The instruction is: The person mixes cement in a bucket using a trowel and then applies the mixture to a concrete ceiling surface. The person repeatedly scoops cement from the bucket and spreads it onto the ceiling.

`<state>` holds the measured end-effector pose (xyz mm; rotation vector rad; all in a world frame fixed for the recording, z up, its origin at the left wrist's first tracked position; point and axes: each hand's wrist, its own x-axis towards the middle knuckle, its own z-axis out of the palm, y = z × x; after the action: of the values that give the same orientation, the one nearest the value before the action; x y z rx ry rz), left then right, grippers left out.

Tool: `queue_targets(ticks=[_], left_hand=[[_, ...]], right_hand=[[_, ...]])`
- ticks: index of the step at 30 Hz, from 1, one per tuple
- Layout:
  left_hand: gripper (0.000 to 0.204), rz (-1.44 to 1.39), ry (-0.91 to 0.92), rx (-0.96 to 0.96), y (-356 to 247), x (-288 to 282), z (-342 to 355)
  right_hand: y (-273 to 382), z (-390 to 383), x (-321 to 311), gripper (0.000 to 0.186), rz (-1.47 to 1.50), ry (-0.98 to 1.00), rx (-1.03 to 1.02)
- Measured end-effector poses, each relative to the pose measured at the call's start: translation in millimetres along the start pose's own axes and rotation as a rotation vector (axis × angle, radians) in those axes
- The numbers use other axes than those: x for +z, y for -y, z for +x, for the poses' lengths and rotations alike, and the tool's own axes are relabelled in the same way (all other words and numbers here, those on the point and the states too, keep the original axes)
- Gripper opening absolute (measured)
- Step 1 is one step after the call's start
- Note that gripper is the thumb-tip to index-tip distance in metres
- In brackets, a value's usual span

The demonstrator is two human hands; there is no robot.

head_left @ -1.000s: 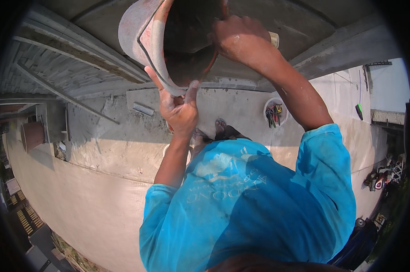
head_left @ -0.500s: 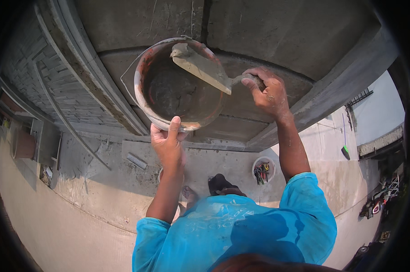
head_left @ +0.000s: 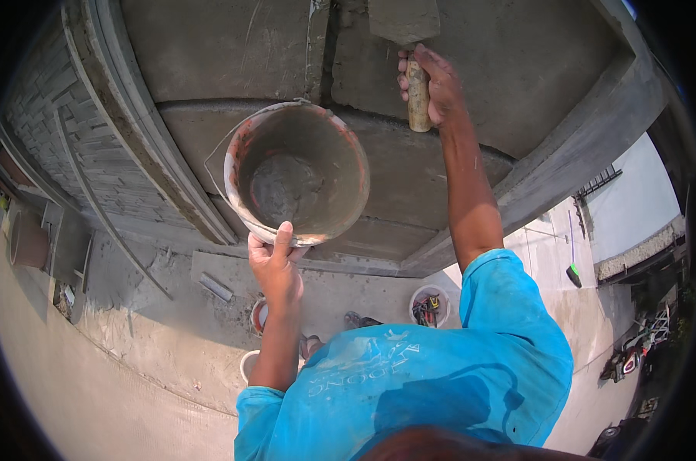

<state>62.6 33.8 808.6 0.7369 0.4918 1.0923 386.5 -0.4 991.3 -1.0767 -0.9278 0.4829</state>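
My left hand (head_left: 275,265) has its grip closed on the near rim of the bucket (head_left: 298,173), wet grey mortar (head_left: 282,188) inside. My right hand (head_left: 432,81) clasps the trowel (head_left: 409,46) against the concrete (head_left: 517,61) overhead.

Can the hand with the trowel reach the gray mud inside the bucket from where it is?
Probably yes. The right hand holds the trowel up against the concrete, just beside the bucket. The left hand holds the bucket by its rim, tilted with its open mouth showing, and nothing covers the mortar.
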Motion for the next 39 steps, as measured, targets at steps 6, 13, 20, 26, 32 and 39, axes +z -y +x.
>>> queue_targets(ticks=[6,13,20,26,32,39], left_hand=[[0.030,0.021,-0.006,-0.034,-3.1,-4.9,-6.0],[0.030,0.026,-0.017,-0.090,-5.0,-4.7,-4.4],[0.032,-0.008,-0.035,-0.105,-0.8,-9.1,-1.2],[0.031,-0.004,-0.038,-0.132,2.1,-17.9,-0.4],[0.029,0.031,-0.064,-0.131,-2.2,-21.2,-1.9],[0.028,0.037,-0.061,-0.137,-4.8,-19.9,-0.4]], right_hand=[[74.4,-31.9,-36.2,0.028,-0.823,-0.215,-0.515],[70.3,-41.6,-13.4,0.025,-1.839,0.145,-0.938],[66.9,-27.4,-2.3,0.025,-1.954,0.079,-1.010],[104.0,-4.7,2.9,0.027,-1.912,-0.071,-0.966],[150.1,-3.6,34.4,0.029,-1.889,-0.129,-0.874],[184.1,10.5,38.8,0.024,-1.817,-0.355,-0.959]])
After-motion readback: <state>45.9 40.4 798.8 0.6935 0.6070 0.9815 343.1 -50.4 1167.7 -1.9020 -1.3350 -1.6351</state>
